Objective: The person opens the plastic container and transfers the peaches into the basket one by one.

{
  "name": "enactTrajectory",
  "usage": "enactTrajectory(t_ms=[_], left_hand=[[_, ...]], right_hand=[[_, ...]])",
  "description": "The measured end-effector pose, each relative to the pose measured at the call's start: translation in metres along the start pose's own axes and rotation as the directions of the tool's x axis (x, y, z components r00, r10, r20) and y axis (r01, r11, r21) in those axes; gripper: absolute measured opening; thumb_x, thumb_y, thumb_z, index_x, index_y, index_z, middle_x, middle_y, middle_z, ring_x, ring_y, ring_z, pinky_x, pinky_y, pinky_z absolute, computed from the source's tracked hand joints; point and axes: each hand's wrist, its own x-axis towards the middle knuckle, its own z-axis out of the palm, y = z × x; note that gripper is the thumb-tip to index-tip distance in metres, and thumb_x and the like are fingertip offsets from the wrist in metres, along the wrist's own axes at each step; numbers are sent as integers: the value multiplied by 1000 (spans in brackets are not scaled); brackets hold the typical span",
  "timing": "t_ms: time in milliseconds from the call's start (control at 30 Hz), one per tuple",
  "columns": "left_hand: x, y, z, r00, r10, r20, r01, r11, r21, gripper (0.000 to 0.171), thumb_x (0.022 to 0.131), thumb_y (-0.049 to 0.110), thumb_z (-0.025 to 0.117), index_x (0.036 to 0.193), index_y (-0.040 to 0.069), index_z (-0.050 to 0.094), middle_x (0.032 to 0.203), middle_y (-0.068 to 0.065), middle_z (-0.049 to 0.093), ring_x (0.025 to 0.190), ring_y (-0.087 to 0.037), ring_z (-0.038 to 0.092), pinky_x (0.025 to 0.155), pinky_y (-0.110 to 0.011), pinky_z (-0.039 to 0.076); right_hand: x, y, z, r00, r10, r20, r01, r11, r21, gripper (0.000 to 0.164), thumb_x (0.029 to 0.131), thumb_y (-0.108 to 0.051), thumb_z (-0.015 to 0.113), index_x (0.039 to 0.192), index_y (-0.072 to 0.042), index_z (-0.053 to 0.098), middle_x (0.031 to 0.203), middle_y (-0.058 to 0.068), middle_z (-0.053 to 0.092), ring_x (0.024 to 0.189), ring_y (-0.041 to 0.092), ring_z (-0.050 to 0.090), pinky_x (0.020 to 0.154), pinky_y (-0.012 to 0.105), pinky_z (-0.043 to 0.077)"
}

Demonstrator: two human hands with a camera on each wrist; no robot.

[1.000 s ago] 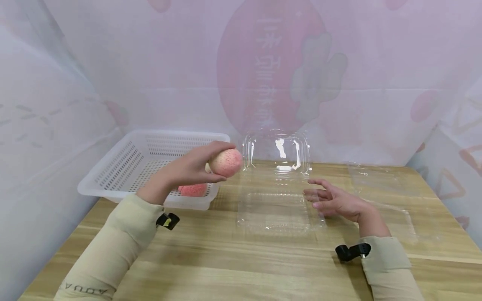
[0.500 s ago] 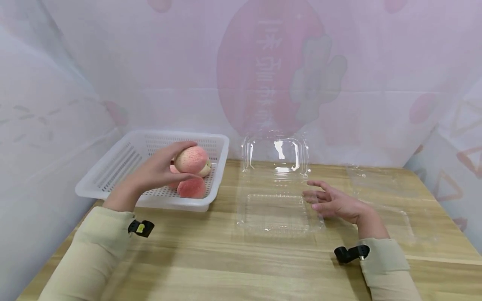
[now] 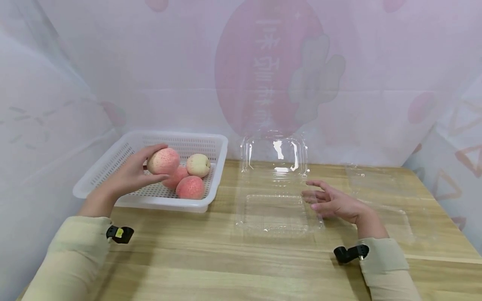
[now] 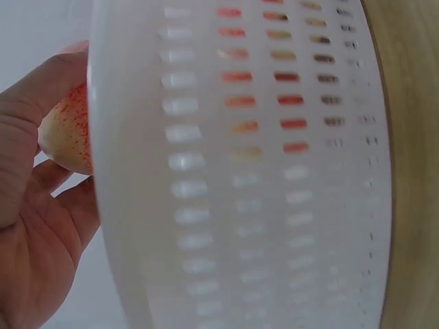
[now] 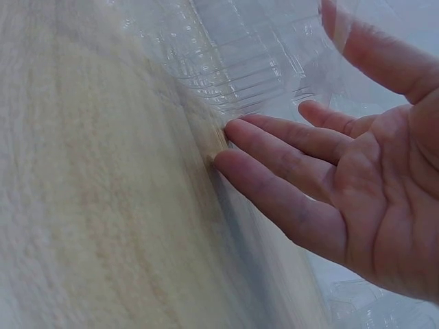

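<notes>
My left hand [image 3: 128, 173] grips a pink and cream peach [image 3: 164, 161] between thumb and fingers, over the white slotted plastic basket [image 3: 219, 179]. Three more peaches show in the basket: a pale yellow peach [image 3: 198, 165], a red peach [image 3: 190, 187] in front, and another red peach [image 3: 174, 178] partly hidden by the held one. In the left wrist view the basket's wall covers part of the held peach. Beside the right edge of a clear clamshell box [image 3: 276, 213] is my right hand [image 3: 337, 202], its fingers loosely extended. The clamshell's lid [image 3: 276, 156] stands raised at the back.
More clear plastic packaging [image 3: 391, 221] lies on the wooden table [image 3: 241, 267] to the right of my right hand. A pink printed cloth [image 3: 180, 62] hangs behind the table, and white sheeting closes in both sides.
My left hand has moved left with the peach, from beyond the basket's right rim back over its inside, uncovering the other peaches. My right hand has stayed in place.
</notes>
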Motion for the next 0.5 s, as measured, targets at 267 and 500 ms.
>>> enactTrajectory(t_ms=[267,500], left_hand=[[-10,-26,-7,994,-103,-48,103,995,8,78,80,22,85,146,9,46,136,-19,57,101,-12,55,73,-20,51],[-12,-41,-8,987,-153,-45,152,988,-13,79,81,23,83,148,9,43,135,-20,56,93,-9,56,68,-20,50]], right_hand=[[-1,-1,1,1000,3,-7,-3,1000,6,85,97,-13,62,157,-9,1,163,26,15,148,48,20,113,60,36],[-2,-2,2,1000,3,-6,-3,1000,4,86,97,-14,62,157,-9,1,163,27,15,148,49,20,112,60,37]])
